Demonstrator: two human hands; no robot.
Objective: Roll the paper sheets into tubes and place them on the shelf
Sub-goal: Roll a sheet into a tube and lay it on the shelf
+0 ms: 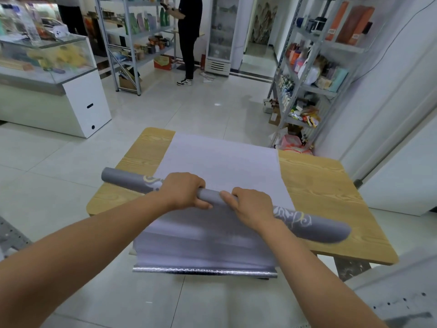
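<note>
A grey paper tube point(125, 179) with pale swirl patterns lies slantwise above a wooden table point(319, 185), reaching from the left edge to the right front. My left hand point(184, 191) grips the tube near its middle, fingers curled over it. My right hand point(250, 207) grips it just to the right, thumb along the tube. Under the tube a stack of white paper sheets point(220, 159) lies flat on the table and hangs over the near edge, where a silvery rolled edge point(205, 272) shows.
A metal shelf point(305, 74) full of goods stands at the right by the white wall. Another shelf point(132, 43) stands at the back left, a glass counter point(47, 74) at the left. A person in black point(189, 36) stands at the back. Tiled floor surrounds the table.
</note>
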